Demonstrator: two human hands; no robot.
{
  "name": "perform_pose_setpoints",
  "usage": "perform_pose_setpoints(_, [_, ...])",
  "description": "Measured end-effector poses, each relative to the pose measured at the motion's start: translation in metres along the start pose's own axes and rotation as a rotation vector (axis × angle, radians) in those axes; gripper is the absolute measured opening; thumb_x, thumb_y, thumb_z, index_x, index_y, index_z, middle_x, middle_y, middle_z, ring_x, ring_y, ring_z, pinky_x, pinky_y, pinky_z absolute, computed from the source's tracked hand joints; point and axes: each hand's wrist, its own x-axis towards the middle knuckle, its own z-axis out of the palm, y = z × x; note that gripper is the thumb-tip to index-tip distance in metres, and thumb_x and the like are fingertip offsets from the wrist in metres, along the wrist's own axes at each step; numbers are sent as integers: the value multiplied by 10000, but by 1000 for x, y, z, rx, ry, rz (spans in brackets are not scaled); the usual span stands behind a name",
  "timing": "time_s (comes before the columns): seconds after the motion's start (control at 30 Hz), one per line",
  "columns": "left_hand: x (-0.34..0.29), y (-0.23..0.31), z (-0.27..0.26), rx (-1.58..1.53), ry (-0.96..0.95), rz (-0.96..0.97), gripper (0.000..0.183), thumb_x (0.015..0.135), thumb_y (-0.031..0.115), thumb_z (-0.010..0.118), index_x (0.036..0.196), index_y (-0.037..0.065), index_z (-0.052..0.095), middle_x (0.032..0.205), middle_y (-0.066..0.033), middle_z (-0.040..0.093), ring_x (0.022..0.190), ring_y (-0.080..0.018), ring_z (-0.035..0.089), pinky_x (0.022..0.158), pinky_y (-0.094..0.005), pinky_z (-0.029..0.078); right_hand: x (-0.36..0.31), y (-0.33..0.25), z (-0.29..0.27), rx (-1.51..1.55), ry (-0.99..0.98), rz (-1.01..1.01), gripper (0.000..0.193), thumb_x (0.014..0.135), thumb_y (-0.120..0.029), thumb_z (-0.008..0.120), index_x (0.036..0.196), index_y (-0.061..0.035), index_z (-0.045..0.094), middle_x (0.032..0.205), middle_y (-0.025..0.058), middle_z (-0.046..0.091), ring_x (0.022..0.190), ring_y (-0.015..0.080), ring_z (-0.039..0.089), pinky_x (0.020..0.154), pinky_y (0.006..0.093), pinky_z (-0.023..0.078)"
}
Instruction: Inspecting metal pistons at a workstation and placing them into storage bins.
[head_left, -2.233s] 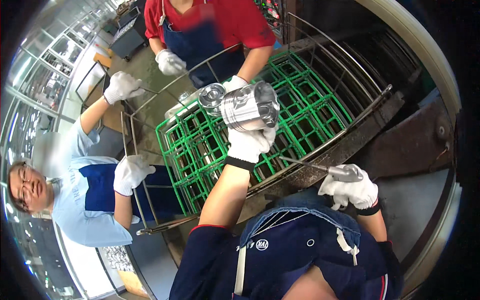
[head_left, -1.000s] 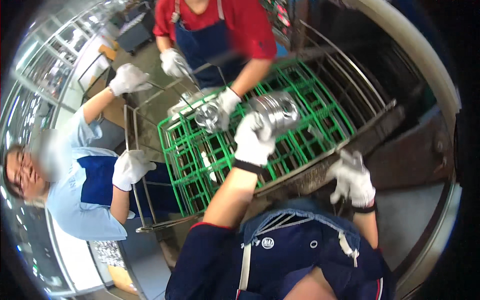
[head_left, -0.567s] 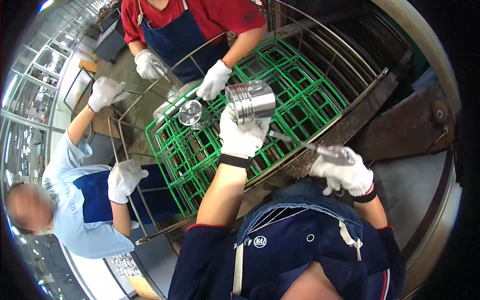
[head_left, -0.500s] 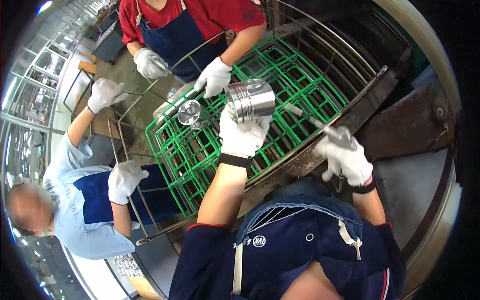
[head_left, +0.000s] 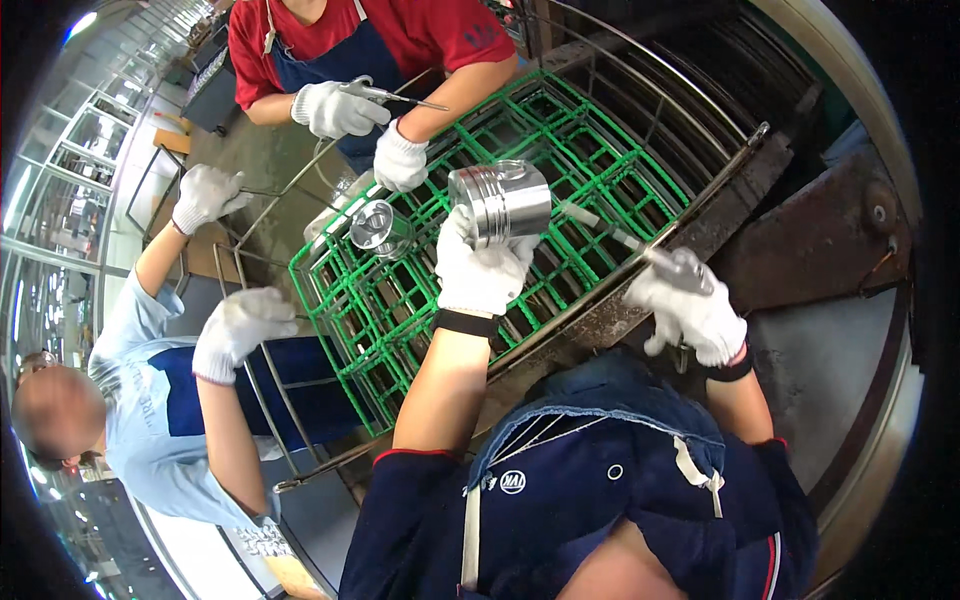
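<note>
Above the green wire rack (head_left: 375,330), a shiny metal piston (head_left: 515,205) lies on its side in my gloved left hand (head_left: 483,265). Ring grooves circle the piston's left end. My right hand (head_left: 690,315), also gloved, closes round a grey air blow gun (head_left: 688,272). Its pale, motion-smeared nozzle slants up and left toward the piston, its tip apart from it. Another piston (head_left: 380,230) sits in the rack to the left, its crown showing.
Across the rack, a person in red holds a blow gun (head_left: 370,90); their other gloved hand (head_left: 400,160) is near the second piston. At left, a person in light blue stands by the metal frame (head_left: 285,400). A rusty steel beam (head_left: 810,235) lies to the right.
The person in red has brought their blow gun up and right over their other forearm. The person at left has raised their nearer hand off the frame. My hands have hardly moved.
</note>
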Motion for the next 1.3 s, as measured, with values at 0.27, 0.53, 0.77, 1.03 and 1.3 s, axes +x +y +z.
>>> perform_pose_setpoints(0.27, [4,2,-23,168,-26,341,240,828,139,573,1057,92,629,1091,-73,672,1079,-243,605,1013,-505,395,-5,14,-17,119,-21,56,303,716,-100,815,965,-26,658,791,48,693,499,129,613,475,242,519])
perform_pose_setpoints(0.53, [-7,-4,6,114,-12,357,143,934,182,588,1028,84,633,979,-70,662,925,-225,629,828,-380,526,-18,1,-19,-47,9,-41,196,755,-123,740,823,52,684,717,75,652,434,119,545,409,253,445])
perform_pose_setpoints(0.77, [16,-9,-24,187,-48,392,179,875,99,607,1027,6,628,954,-81,655,856,-184,610,879,-355,501,-11,16,-19,-20,-56,-60,188,745,-119,765,880,-21,677,766,37,680,456,88,531,383,238,421])
perform_pose_setpoints(1.03, [8,-2,-16,3,128,380,111,906,26,539,990,6,608,971,-94,650,919,-234,621,923,-379,510,-2,25,-18,-212,-88,-109,399,840,-293,726,1075,20,650,870,98,686,613,140,617,571,254,493])
perform_pose_setpoints(1.3, [13,4,-6,-62,176,93,290,965,162,444,1149,9,608,1174,-168,661,1068,-319,638,1006,-472,484,7,42,-29,-49,-75,-180,83,854,-89,634,844,-24,685,778,97,659,414,104,473,383,275,421])
